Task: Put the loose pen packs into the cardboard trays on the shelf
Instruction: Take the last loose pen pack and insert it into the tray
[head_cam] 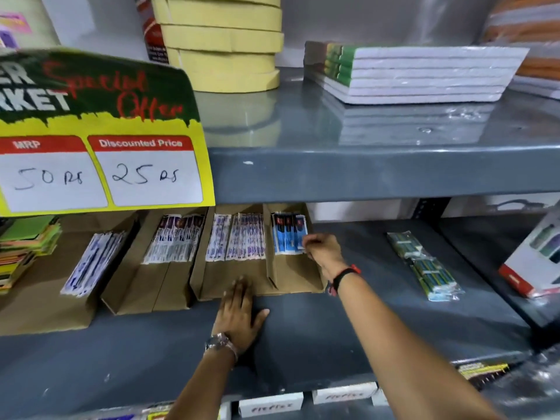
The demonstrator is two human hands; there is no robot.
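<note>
Placement is in hand: blue pen packs (289, 233) are pinched upright by the right hand (322, 248) at the back of the rightmost cardboard tray (295, 272), braced by the flat, spread left hand (239, 310); release is judged next.

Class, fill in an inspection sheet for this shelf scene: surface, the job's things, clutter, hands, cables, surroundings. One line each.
Surface: grey metal shelf, bare in front of the trays.
Job's things: cardboard trays in a row holding pen packs; blue pen packs stand in the rightmost compartment.
Clutter: wrapped green bundle lies loose to the right; coloured paper stack at far left.
Hands: left hand flat against the tray front; right hand pinches the blue packs' edge.
Cables: nothing seen.
Surroundings: offer sign hangs above; tape rolls and notebooks on the upper shelf.
</note>
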